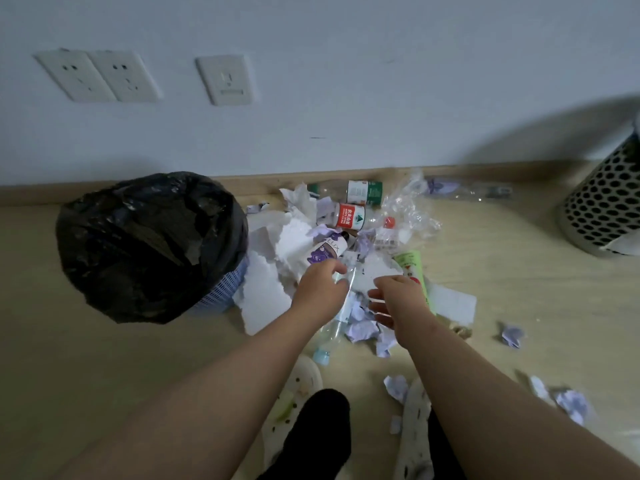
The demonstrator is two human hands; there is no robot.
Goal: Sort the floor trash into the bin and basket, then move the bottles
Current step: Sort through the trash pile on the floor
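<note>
My left hand (320, 292) reaches over the trash pile with its fingers loosely curled, thumb and fingers apart. It hovers by the upper end of a clear plastic bottle (332, 332) with a blue cap, and contact is unclear. My right hand (398, 297) is beside it, fingers spread over crumpled paper (360, 329). Beyond lie a purple-label bottle (325, 252), a red-label bottle (349, 216) and a green-label bottle (365, 192). The bin lined with a black bag (149, 244) stands at the left. A perforated basket (602, 206) stands at the far right.
White paper sheets (266, 292), clear plastic wrap (412, 209) and a green tube (412, 266) lie in the pile against the wall. Another clear bottle (467, 190) lies along the skirting. Paper balls (512, 336) are scattered to the right. My slippered feet (311, 438) are at the bottom.
</note>
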